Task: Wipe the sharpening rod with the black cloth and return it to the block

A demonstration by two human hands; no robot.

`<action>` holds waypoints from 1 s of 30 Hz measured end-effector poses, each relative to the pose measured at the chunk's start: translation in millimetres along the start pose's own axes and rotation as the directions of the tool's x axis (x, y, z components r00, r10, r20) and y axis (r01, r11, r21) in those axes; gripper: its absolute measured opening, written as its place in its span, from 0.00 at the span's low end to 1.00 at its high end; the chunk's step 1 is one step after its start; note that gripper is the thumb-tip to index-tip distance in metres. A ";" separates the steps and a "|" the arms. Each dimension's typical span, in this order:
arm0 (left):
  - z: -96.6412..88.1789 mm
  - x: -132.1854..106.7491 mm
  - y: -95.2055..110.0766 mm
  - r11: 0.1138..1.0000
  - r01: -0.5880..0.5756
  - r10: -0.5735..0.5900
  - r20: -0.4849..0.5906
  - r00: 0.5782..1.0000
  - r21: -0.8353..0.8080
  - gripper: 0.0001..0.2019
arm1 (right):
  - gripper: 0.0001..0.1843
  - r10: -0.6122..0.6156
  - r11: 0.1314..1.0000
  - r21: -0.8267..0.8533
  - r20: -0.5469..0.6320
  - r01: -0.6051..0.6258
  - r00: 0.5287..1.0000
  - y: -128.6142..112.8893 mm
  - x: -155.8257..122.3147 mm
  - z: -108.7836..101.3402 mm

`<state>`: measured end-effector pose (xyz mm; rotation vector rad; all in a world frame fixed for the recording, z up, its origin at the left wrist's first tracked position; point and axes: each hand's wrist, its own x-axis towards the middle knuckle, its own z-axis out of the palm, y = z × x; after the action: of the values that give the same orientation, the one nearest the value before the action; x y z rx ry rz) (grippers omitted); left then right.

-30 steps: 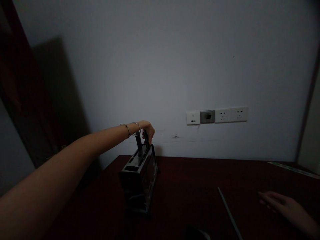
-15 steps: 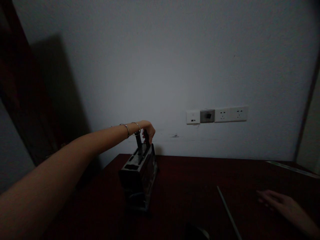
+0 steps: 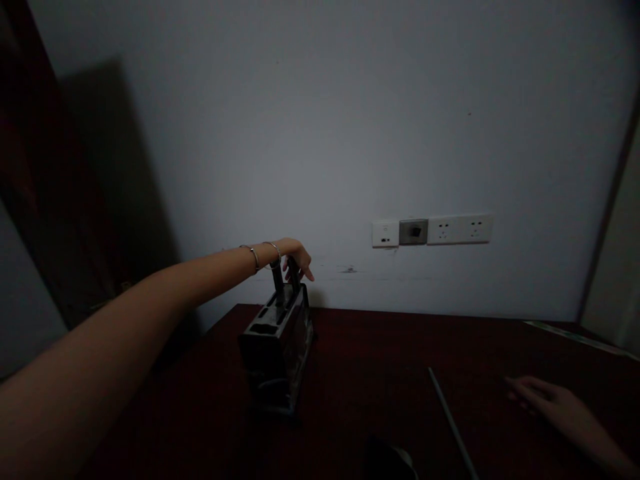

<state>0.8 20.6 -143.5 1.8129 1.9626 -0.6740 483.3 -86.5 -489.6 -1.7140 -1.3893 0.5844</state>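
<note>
A black slotted block (image 3: 275, 353) stands upright on the dark red table (image 3: 375, 347), with two dark handles (image 3: 277, 283) sticking out of its far slots. My left hand (image 3: 293, 255), two thin bangles on its wrist, hovers over the handle tops. Its fingers are stretched out towards the right, and its palm rests on or just above one handle. My right hand (image 3: 545, 397) lies flat and open on the table at the far right, holding nothing. A thin grey rod (image 3: 450, 420) lies just to its left.
A row of white wall sockets and a grey switch (image 3: 433, 231) sits on the pale wall behind the table. A dark wooden panel (image 3: 45, 200) stands at the left. A dark rounded object (image 3: 393, 460) shows at the bottom edge. The room is dim.
My left hand's fingers, curled round a handle before, have straightened and lifted off it. My right hand and the rod sit slightly further left in the picture as the view shifted.
</note>
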 end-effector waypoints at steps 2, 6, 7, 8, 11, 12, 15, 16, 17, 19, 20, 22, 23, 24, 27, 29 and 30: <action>0.9 0.0 -0.1 0.999 -0.018 0.015 -0.060 0.998 -0.050 0.13 | 0.22 0.017 0.995 0.098 0.162 -0.033 0.987 4.1 2.4 -0.1; 0.8 -0.9 1.1 0.994 -0.087 0.074 -0.160 0.984 -0.073 0.11 | 0.22 0.035 0.989 0.137 0.196 -0.062 0.980 10.7 6.1 0.2; 0.0 -1.4 1.9 0.992 -0.106 0.093 -0.182 0.979 -0.064 0.11 | 0.22 0.030 0.988 0.143 0.200 -0.059 0.979 10.9 6.1 0.3; -1.0 -1.9 3.0 0.991 -0.127 0.114 -0.202 0.973 -0.050 0.10 | 0.22 0.025 0.987 0.148 0.203 -0.056 0.979 10.6 5.7 0.3; -5.6 -5.0 8.7 0.982 -0.186 0.185 -0.241 0.953 0.020 0.10 | 0.24 0.021 0.990 0.133 0.204 -0.049 0.979 7.9 4.0 -0.7; -7.4 -6.7 11.8 0.978 -0.203 0.209 -0.246 0.946 0.052 0.10 | 0.25 0.019 0.991 0.129 0.205 -0.046 0.979 7.0 3.7 -1.2; -13.2 -15.0 26.3 0.952 -0.262 0.297 -0.273 0.915 0.158 0.09 | 0.26 0.007 0.991 0.128 0.196 -0.032 0.981 5.3 3.4 -2.5; -15.2 -18.9 33.1 0.939 -0.286 0.333 -0.294 0.896 0.193 0.09 | 0.27 0.001 0.992 0.125 0.189 -0.025 0.982 4.9 3.3 -2.8; -17.0 -23.4 40.7 0.923 -0.310 0.372 -0.319 0.872 0.227 0.08 | 0.27 -0.003 0.993 0.117 0.180 -0.019 0.984 4.3 3.0 -3.1; -19.5 -33.4 58.0 0.888 -0.355 0.448 -0.374 0.812 0.294 0.07 | 0.26 -0.007 0.996 0.092 0.177 -0.010 0.984 2.1 1.3 -3.6; -19.9 -38.8 67.4 0.870 -0.372 0.482 -0.398 0.781 0.325 0.07 | 0.26 -0.008 0.997 0.080 0.177 -0.007 0.984 0.3 -0.2 -3.8; -18.6 -49.2 86.4 0.835 -0.398 0.541 -0.430 0.723 0.380 0.07 | 0.26 -0.012 0.998 0.063 0.170 0.001 0.985 -4.6 -4.1 -4.5; -16.8 -53.9 95.9 0.819 -0.410 0.565 -0.439 0.698 0.402 0.07 | 0.26 -0.020 0.998 0.059 0.162 0.011 0.987 -7.5 -6.4 -4.8; -14.5 -58.0 105.2 0.804 -0.421 0.586 -0.444 0.677 0.420 0.08 | 0.26 -0.032 0.998 0.058 0.151 0.024 0.988 -10.5 -8.7 -5.1; -5.1 -65.9 131.8 0.768 -0.463 0.637 -0.452 0.624 0.443 0.09 | 0.25 -0.063 0.997 0.045 0.110 0.058 0.992 -18.8 -14.9 -5.7; 3.0 -66.7 148.6 0.748 -0.502 0.663 -0.458 0.592 0.434 0.10 | 0.25 -0.077 0.997 0.033 0.090 0.074 0.993 -23.0 -18.1 -6.2; 8.2 -65.6 156.7 0.739 -0.525 0.673 -0.463 0.577 0.422 0.10 | 0.25 -0.086 0.996 0.031 0.086 0.084 0.993 -24.7 -19.4 -6.4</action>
<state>162.4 -29.4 -126.0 2.9188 1.3752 -0.0967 468.9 -105.9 -468.4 -1.6157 -1.5015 0.6345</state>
